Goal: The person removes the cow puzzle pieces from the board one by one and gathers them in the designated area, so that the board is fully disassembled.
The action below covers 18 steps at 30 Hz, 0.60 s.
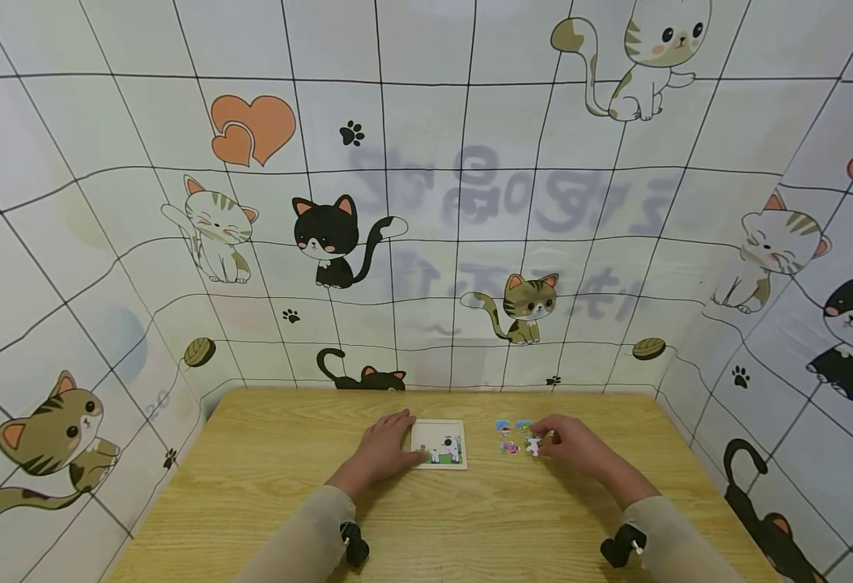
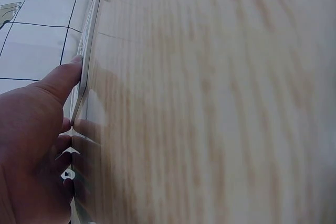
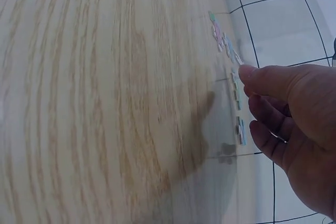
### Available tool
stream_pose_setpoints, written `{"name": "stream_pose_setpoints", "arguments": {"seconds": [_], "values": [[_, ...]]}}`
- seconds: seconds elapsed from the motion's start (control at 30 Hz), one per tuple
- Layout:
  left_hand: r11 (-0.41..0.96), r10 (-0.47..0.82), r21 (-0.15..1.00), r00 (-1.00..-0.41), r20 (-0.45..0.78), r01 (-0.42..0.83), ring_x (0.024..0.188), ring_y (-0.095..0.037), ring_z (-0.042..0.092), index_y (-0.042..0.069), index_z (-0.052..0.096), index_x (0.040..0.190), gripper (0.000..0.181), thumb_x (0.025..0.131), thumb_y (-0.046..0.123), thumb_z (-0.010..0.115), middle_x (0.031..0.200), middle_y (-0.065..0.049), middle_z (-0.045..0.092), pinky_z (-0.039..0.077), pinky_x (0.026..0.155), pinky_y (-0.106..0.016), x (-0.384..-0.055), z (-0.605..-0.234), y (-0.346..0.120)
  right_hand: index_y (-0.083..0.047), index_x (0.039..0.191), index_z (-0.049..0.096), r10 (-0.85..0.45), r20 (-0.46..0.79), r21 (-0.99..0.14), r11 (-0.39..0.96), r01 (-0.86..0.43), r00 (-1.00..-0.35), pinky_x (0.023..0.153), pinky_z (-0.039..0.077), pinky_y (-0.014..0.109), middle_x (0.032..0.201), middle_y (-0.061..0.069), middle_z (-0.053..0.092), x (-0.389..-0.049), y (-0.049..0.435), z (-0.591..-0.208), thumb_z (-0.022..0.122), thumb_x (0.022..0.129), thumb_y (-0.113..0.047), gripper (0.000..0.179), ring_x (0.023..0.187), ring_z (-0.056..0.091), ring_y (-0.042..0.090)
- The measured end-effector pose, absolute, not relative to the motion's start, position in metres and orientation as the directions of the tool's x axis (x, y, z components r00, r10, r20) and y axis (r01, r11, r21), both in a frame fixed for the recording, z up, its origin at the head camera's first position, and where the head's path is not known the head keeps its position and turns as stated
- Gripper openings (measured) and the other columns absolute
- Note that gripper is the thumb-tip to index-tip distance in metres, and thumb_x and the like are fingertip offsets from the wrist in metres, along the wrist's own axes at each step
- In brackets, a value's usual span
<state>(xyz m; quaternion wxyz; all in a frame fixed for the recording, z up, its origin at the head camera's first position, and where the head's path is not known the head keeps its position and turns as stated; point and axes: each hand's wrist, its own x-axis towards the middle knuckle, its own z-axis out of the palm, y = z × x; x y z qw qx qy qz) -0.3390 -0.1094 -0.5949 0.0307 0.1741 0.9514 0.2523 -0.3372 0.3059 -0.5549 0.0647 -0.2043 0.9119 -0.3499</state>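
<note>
A small square puzzle board (image 1: 437, 431) with a pale frame lies on the table; pieces with a picture fill its lower part. My left hand (image 1: 384, 448) rests along the board's left side, its thumb on the lower left of the board and its fingers extended. To the board's right, my right hand (image 1: 578, 444) pinches a whitish jigsaw piece (image 1: 533, 446) between thumb and fingertip, tilted up in the right wrist view. Beside it lie several loose pieces, among them a blue piece (image 1: 502, 426) and a pink piece (image 1: 509, 447).
The wooden table (image 1: 426, 526) spreads in front of both hands. Behind and at both sides stand white walls (image 1: 426, 243) with a grid and cartoon cats. A dark wrist device (image 1: 354, 544) sits at the left cuff, another device (image 1: 623, 545) at the right.
</note>
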Motion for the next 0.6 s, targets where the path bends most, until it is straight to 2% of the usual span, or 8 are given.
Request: {"name": "stream_pose_setpoints", "arguments": {"seconds": [0.37,0.6], "values": [[0.818,0.349,0.477,-0.937,0.035,0.322,0.160,-0.043,0.037,0.007,0.051,0.165,0.090,0.098,0.060,0.080,0.175,-0.016,0.041,0.030,0.126,-0.069,-0.3392,-0.5967,-0.1094,0.006,0.133,0.074,-0.458,0.039,-0.628,0.680,-0.379,-0.888,0.073,0.051,0.032,0.121,0.013,0.074,-0.3394,0.3079,-0.5624,0.082,0.099,-0.005,0.037,0.086,0.058,0.013],[0.817,0.348,0.480,-0.937,0.029,0.318,0.160,-0.042,0.036,0.007,0.050,0.165,0.090,0.098,0.060,0.079,0.176,-0.015,0.040,0.029,0.127,-0.068,-0.3389,-0.5965,-0.1089,0.005,0.134,0.074,-0.450,0.015,-0.602,0.709,-0.367,-0.893,0.074,0.053,0.034,0.121,0.011,0.074,-0.3420,0.3065,-0.5641,0.081,0.100,-0.004,0.036,0.088,0.059,0.014]]}}
